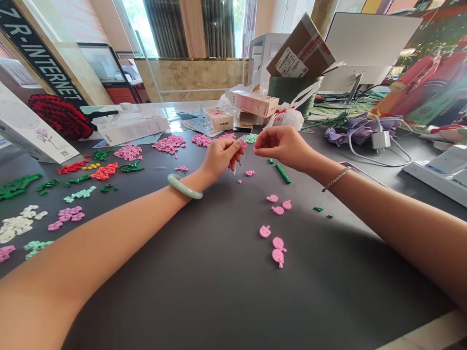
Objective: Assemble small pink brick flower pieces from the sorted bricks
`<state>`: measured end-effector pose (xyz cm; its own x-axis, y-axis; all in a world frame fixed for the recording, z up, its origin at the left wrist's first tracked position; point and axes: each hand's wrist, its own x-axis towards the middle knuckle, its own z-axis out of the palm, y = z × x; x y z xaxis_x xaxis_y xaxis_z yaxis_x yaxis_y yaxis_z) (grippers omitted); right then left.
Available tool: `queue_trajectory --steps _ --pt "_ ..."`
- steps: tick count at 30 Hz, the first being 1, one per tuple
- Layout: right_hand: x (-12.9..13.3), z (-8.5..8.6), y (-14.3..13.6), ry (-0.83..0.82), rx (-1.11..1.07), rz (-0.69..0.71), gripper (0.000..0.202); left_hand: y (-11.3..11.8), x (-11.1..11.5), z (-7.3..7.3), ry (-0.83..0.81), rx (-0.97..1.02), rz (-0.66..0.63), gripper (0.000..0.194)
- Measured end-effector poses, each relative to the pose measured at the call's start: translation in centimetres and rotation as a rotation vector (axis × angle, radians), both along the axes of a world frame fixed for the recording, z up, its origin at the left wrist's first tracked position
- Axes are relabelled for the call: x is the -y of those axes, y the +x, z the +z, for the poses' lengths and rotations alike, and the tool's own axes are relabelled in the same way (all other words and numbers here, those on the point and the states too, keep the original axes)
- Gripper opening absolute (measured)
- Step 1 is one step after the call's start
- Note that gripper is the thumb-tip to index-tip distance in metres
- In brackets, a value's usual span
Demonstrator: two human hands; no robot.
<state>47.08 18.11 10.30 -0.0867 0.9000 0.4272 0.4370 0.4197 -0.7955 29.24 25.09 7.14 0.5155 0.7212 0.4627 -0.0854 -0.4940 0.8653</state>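
Note:
My left hand (221,156), with a pale green bangle (184,186) on its wrist, pinches a small pink piece together with a thin pale stick above the dark grey table (219,272). My right hand (282,145), a thin bracelet on its wrist, is closed at the fingertips right beside it; a tiny pink piece seems held there. Several round pink pieces (276,232) lie on the table below the hands. A green stick (282,173) lies just under my right hand.
Sorted piles of small pieces cover the left of the table: pink (168,144), red (104,171), green (16,185), white (16,226). Boxes (251,102) and a white bag (288,116) stand at the back. Purple flowers (359,127), a charger (380,139) and a monitor (365,43) are on the right.

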Motion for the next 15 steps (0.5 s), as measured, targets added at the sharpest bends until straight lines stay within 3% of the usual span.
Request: queue_trajectory --steps 15 --pt "-0.29 -0.42 0.04 -0.004 -0.132 0.052 0.029 -0.28 0.58 0.46 0.071 -0.047 -0.115 0.060"
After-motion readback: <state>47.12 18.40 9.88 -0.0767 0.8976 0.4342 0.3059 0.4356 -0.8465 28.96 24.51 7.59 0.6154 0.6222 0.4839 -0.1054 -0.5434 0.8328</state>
